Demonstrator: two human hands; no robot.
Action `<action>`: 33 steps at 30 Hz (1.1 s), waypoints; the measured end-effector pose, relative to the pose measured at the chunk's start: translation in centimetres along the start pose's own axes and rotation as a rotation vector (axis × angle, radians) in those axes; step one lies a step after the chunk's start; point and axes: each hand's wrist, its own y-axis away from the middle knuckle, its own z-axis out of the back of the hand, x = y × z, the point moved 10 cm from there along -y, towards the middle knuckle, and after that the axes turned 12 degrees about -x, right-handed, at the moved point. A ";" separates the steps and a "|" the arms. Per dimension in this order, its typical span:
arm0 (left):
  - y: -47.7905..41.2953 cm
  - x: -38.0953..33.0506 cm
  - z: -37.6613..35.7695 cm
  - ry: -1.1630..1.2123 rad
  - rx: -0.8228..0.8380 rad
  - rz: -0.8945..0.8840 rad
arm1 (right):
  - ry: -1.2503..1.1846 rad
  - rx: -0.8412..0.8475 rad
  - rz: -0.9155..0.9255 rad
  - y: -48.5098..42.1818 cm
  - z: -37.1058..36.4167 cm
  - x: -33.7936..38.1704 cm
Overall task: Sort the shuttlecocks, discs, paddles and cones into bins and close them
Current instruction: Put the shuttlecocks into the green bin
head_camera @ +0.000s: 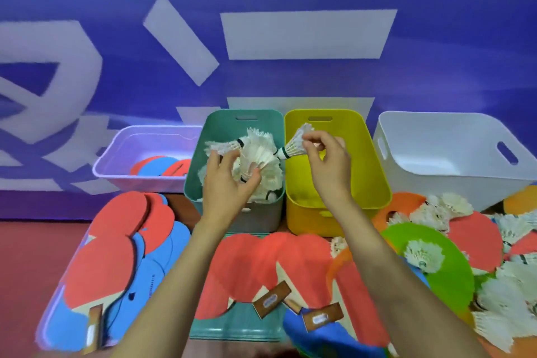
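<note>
Pinching right fingers [313, 145] on white feathered shuttlecock [295, 146], seemingly dark-banded.
</note>
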 end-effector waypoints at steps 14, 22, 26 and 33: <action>-8.9 7.3 -0.8 0.042 0.072 -0.178 | 0.122 0.583 -0.030 2.2 -19.1 -0.3; -8.6 9.5 -2.7 0.378 0.166 0.071 | 0.118 0.535 -0.018 1.5 -20.1 -0.9; -9.2 10.0 -2.5 0.177 0.097 -0.010 | 0.310 0.469 0.014 0.7 -20.6 -1.6; -7.5 10.9 -3.9 -0.034 0.209 -0.061 | 0.557 0.401 0.118 0.2 -19.3 -1.7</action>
